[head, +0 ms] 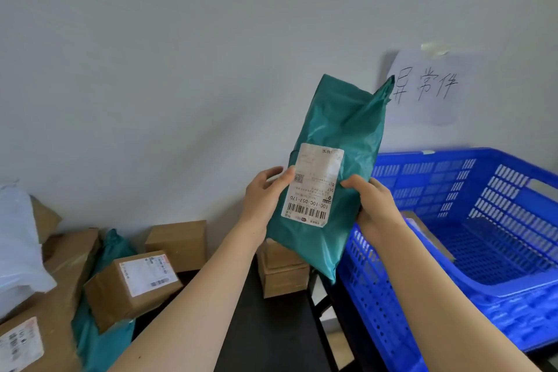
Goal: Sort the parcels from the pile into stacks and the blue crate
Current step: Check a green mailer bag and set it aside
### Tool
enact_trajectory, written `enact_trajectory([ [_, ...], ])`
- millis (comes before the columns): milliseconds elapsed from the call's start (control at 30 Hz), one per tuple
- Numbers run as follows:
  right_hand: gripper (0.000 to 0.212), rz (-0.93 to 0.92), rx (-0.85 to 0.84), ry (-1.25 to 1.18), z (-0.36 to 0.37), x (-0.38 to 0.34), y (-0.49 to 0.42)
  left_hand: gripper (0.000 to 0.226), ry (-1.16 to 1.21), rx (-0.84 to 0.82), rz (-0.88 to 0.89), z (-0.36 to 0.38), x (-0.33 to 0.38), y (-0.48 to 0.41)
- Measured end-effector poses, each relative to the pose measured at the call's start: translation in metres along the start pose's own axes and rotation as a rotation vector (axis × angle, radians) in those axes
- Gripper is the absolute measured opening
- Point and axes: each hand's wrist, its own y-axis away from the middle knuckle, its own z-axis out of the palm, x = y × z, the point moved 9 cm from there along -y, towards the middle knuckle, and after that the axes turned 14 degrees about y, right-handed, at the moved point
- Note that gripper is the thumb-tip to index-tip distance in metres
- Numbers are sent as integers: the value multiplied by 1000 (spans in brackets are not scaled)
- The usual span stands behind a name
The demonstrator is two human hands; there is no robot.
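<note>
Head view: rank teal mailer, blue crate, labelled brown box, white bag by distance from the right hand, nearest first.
1. teal mailer, gripped by the right hand.
2. blue crate, just right.
3. labelled brown box, left pile.
4. white bag, far left.

A dark table (pixel 265 326) against the wall, crowded on its left.
A plain box (pixel 178 243) stands by the wall, with a labelled box (pixel 133 287) in front of it, tilted over a green bag (pixel 99 341). Further left lie a large brown box (pixel 71 263) and a white bag (pixel 18 248). Two small boxes (pixel 283 278) sit stacked near the right edge, and the blue crate (pixel 498 320) stands just beyond it.
</note>
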Motion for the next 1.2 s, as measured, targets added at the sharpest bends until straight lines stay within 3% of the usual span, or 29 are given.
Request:
enact_trajectory([
  [200,12,8,18,-39,-89,-24,-35,35,-99,-8,113,104,6,-6],
  [333,14,21,39,-22,-140,-34,-59,31,-64,-39,70,161,-8,-14],
  [533,35,113,79,-35,-201,-24,-96,30,-65,-79,-28,226,-44,-31],
  [733,66,199,172,-69,-252,-4,-125,44,-207,-249,-218,284,-89,-53],
  [933,92,267,224,-15,-290,15,-148,56,-269,-317,-274,320,-122,-67],
  [1200,58,378,228,75,-335,29,-171,54,-432,-410,-307,377,-159,-87],
])
